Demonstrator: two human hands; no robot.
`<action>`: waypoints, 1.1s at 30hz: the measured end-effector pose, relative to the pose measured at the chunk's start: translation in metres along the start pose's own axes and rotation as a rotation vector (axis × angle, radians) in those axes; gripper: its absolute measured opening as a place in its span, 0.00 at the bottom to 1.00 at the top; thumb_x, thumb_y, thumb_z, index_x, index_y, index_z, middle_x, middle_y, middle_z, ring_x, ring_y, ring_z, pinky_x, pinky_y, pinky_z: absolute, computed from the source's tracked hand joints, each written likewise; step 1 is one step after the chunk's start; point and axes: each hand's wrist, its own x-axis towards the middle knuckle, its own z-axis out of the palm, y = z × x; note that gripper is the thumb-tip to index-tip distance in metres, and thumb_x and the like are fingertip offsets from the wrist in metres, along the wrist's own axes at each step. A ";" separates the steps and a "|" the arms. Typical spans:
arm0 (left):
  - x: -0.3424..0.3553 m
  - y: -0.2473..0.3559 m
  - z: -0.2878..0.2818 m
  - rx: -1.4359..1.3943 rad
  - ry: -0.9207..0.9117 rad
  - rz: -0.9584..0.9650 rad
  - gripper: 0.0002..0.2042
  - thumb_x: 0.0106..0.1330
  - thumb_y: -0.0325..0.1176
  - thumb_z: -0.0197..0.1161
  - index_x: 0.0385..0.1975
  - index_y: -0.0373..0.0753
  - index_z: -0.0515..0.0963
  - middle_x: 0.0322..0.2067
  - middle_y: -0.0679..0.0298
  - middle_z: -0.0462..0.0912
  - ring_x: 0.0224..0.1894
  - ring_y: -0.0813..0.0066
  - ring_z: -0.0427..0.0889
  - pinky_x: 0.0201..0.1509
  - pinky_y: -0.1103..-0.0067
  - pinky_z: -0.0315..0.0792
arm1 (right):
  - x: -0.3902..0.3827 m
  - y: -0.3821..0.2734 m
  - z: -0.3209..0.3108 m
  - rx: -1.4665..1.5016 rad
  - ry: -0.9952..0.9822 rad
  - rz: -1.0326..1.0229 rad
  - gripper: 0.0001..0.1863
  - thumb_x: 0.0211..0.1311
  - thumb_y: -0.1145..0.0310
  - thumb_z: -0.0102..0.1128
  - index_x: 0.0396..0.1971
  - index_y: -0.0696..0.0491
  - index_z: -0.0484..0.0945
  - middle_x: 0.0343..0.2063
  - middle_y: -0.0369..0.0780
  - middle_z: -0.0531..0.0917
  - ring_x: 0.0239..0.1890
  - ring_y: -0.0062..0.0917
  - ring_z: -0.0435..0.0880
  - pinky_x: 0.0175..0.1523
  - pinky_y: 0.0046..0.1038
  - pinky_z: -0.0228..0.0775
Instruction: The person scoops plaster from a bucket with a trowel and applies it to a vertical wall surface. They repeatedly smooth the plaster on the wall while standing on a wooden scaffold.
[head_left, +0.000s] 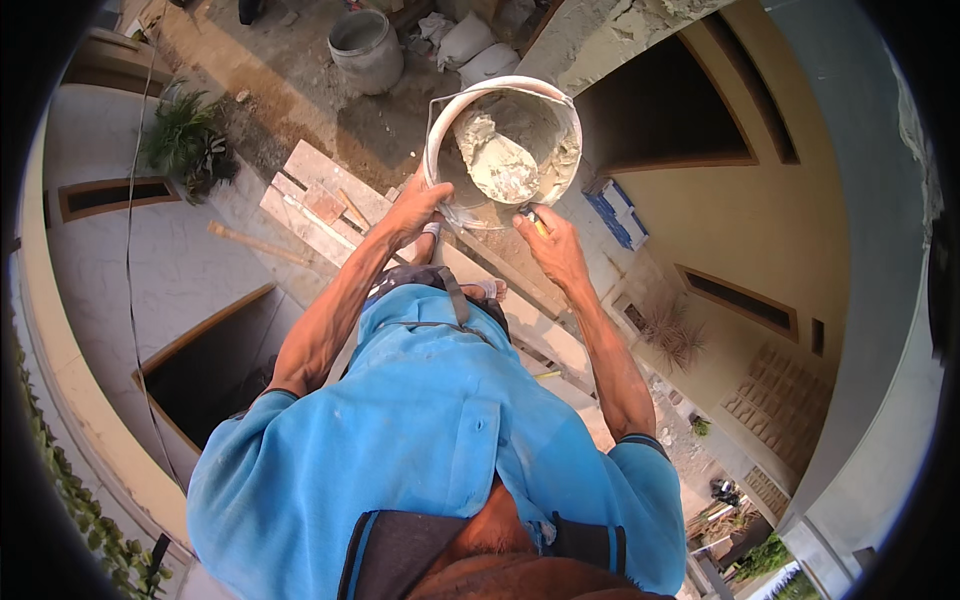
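L hand: closed on bucket's near-L edge.
R hand: gripping yellow-handled trowel.
Bucket: held up in front of body.
Paste: in bkt & on blade; fair amt left, prob. (amt used: can't tell).
Planks: pale, by feet, w/ tools.
Yard: dirt, drum, sacks; tan wall R.

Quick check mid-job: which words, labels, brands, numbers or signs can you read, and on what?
No text can be read in this view.
Bucket: none readable on the parts showing.
Blue shirt: none readable.
Sacks: too small and blurred to tell.
Blue-and-white thing by the wall: too small and blurred to tell whether it carries print.
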 end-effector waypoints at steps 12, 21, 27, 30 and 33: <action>-0.004 -0.060 -0.039 -0.362 0.113 -0.096 0.25 0.72 0.32 0.55 0.64 0.25 0.60 0.60 0.40 0.74 0.57 0.47 0.83 0.55 0.53 0.85 | 0.035 -0.045 -0.186 0.063 0.280 -0.122 0.24 0.62 0.48 0.74 0.33 0.56 0.79 0.19 0.30 0.73 0.17 0.13 0.73 0.21 0.22 0.65; -0.022 -0.087 -0.058 -0.437 0.172 -0.113 0.24 0.72 0.34 0.55 0.61 0.23 0.64 0.60 0.38 0.75 0.57 0.45 0.83 0.53 0.52 0.86 | 0.144 -0.047 -0.346 -0.747 0.542 -0.036 0.32 0.74 0.37 0.45 0.47 0.52 0.82 0.38 0.49 0.87 0.50 0.50 0.85 0.54 0.49 0.72; -0.022 -0.083 -0.055 -0.435 0.193 -0.140 0.24 0.71 0.33 0.56 0.61 0.23 0.64 0.59 0.39 0.75 0.56 0.46 0.83 0.53 0.51 0.86 | 0.116 -0.007 -0.369 -0.652 0.518 0.125 0.32 0.73 0.36 0.46 0.41 0.53 0.82 0.36 0.48 0.87 0.47 0.49 0.85 0.53 0.48 0.72; -0.021 -0.079 -0.056 -0.450 0.181 -0.144 0.24 0.69 0.31 0.55 0.61 0.22 0.64 0.59 0.40 0.75 0.57 0.46 0.83 0.53 0.51 0.86 | 0.087 -0.003 -0.356 -0.652 0.540 0.116 0.32 0.73 0.37 0.47 0.38 0.54 0.81 0.32 0.47 0.85 0.43 0.47 0.84 0.51 0.48 0.71; -0.024 -0.066 -0.048 -0.488 0.215 -0.179 0.06 0.65 0.27 0.56 0.37 0.31 0.71 0.48 0.46 0.81 0.49 0.51 0.86 0.48 0.57 0.89 | 0.067 0.005 -0.345 -0.532 0.575 0.046 0.31 0.73 0.38 0.50 0.33 0.55 0.79 0.24 0.41 0.81 0.30 0.34 0.82 0.39 0.39 0.71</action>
